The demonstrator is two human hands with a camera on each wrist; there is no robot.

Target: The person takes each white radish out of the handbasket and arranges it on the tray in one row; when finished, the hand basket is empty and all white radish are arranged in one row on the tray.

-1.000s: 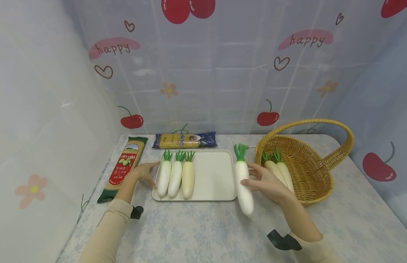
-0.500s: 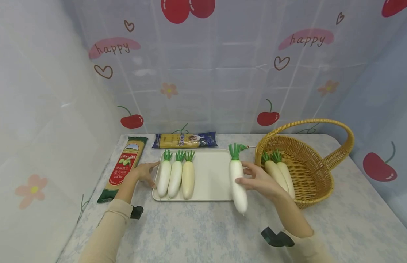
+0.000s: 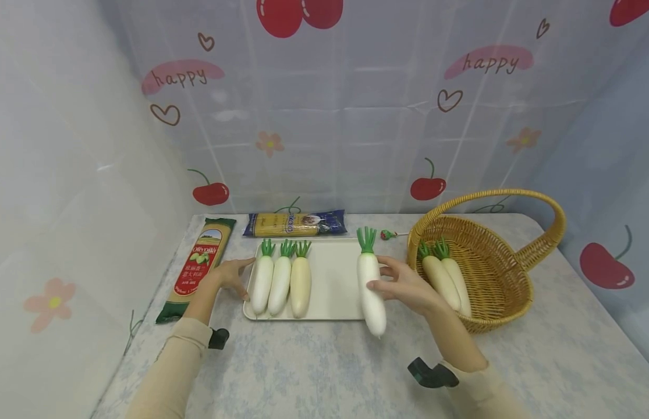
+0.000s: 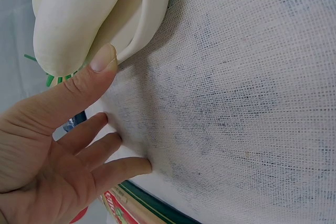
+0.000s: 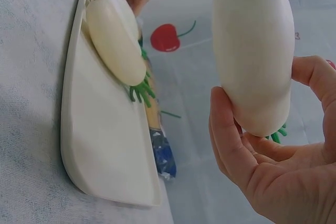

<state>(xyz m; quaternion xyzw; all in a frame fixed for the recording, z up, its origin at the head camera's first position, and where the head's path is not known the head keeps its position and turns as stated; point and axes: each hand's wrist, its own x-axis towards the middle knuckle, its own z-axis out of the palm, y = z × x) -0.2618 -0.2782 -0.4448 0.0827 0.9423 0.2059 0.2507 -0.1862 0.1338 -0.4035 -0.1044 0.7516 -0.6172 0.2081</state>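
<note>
A white radish [image 3: 372,291] with green stems is held in my right hand [image 3: 405,286], thumb on one side and fingers on the other. In the right wrist view this radish [image 5: 253,51] is raised above the table, over the right end of the white tray [image 3: 337,279]. Three more radishes lie side by side at the tray's left end: two white ones [image 3: 262,285] and a creamier one [image 3: 300,288]. At the tray's left edge rests my left hand [image 3: 231,276], its thumb at the rim and its other fingers spread on the cloth, as the left wrist view shows.
A wicker basket [image 3: 492,291] with a tall handle stands at the right, two radishes [image 3: 443,279] inside. Behind the tray lies a blue-and-yellow pasta packet [image 3: 298,224]; a red-and-green pasta packet [image 3: 198,265] is at the left. A small red-green item on a stick [image 3: 388,234] lies near the basket.
My right hand has carried the radish leftward, from the tray's right edge to over its right end, uncovering the small item on a stick. The left hand has stayed in place.
</note>
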